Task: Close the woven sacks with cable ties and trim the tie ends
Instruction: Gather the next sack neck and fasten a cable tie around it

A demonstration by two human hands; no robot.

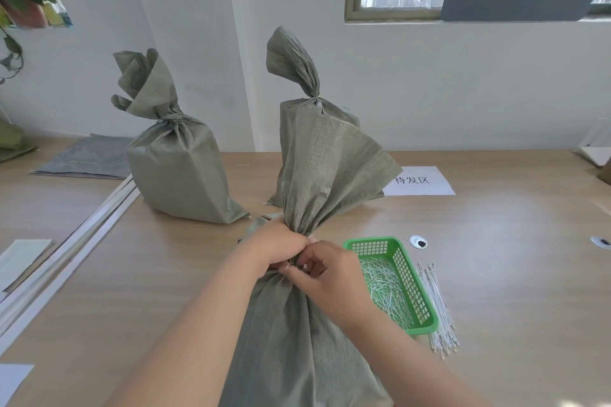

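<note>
A grey-green woven sack (297, 334) stands right in front of me, its top bunched into a neck. My left hand (277, 243) is clenched around that neck. My right hand (325, 269) pinches at the neck just below, fingers curled on something small that I cannot make out. Above my hands the sack's loose top (330, 162) fans out. Two more sacks stand behind: one at the left (175, 168) and one in the middle (304, 92), both with gathered necks. Loose white cable ties (438, 307) lie to the right of a green basket.
The green plastic basket (413, 287) holds several cut tie ends, close to my right wrist. A white paper label (418, 180) lies on the wooden table (512, 258). Two round cable ports (418, 242) sit in the tabletop. Flat sacks and papers lie at the left.
</note>
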